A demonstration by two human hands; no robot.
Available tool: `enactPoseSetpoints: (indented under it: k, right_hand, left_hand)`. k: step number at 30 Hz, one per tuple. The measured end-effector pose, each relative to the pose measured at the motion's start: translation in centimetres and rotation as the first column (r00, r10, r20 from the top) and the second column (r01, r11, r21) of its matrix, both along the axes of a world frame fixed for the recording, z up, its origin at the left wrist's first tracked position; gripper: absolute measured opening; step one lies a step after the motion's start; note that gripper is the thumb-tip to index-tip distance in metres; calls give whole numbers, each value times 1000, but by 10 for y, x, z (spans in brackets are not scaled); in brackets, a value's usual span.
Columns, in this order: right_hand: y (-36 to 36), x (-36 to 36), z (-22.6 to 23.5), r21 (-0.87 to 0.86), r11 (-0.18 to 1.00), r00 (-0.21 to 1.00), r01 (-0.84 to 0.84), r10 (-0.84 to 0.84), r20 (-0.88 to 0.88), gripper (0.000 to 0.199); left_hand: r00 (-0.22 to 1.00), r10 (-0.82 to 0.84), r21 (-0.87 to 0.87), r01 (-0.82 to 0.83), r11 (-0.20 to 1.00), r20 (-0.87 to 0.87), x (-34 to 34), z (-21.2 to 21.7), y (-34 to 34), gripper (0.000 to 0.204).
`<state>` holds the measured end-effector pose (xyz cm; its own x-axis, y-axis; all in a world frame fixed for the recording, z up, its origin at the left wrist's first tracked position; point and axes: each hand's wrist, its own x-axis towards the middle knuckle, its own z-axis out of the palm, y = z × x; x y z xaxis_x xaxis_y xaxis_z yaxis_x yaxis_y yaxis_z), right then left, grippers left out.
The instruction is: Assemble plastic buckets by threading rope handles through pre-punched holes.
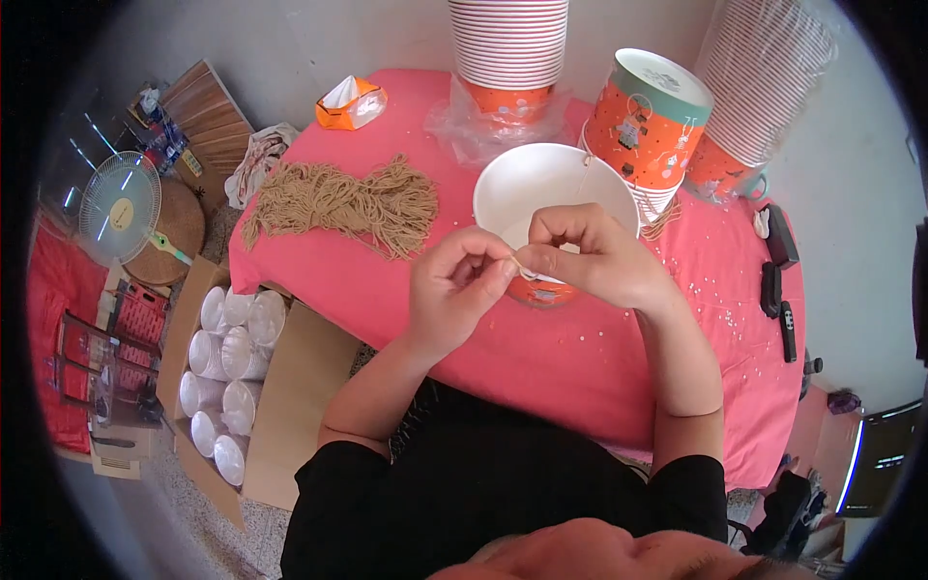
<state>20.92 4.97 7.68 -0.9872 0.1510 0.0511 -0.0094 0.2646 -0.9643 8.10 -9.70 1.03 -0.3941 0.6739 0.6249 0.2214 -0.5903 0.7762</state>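
String [522, 268]: thin, tan, fibrous; short end pinched at frame centre, just over the near rim of the bucket [541, 184]. Long axis roughly left-right between the two hands; a further length visible running up to the far rim, upper centre. Right hand [594, 256] over the bucket, nearer to it; left hand [454, 290] just to the left, off the rim. Fingers [498, 275] of left hand closed on the string end, thumb and forefinger together; right-hand fingers likewise closed on it, tips of both hands touching.

Bucket: paper, round, white inside, orange printed outside, upright on the counter [541, 367], mouth open.

Counter: pink cloth, smooth, flecked with small white bits at right.

Left of centre: heap of cut strings [353, 203], tan, loose, tangled.

Top centre: stack of nested buckets [509, 43], ribbed white rims, on crumpled clear plastic. Upper right: a second stack lying tilted [648, 126], a third beyond it.

Upper left: orange tissue box [350, 103].

Right edge: dark tools [778, 280], long and slim.

Lower left, on floor: cardboard box [290, 387] of finished buckets; fan [121, 208] beyond.
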Motion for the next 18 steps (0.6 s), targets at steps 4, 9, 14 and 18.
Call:
enactPoseSetpoints:
  k: [4,9,14,18]
  right_hand:
    - [-15,-4,1,183,963,977,198,-179,-112,13]
    - [-15,-14,-12,528,778,749,339,116,-653,20]
    - [-13,-16,-15,555,720,731,416,98,-676,22]
    - [-13,-15,-15,517,752,733,409,67,-677,21]
  left_hand:
    - [928,-125,-69,159,985,350,-2,2,2,6]
    - [894,-55,-136,128,982,444,-1,9,5,2]
    - [803,-178,-90,276,957,569,-5,10,1,3]
    - [731,-208,-88,344,935,650,-8,9,-1,4]
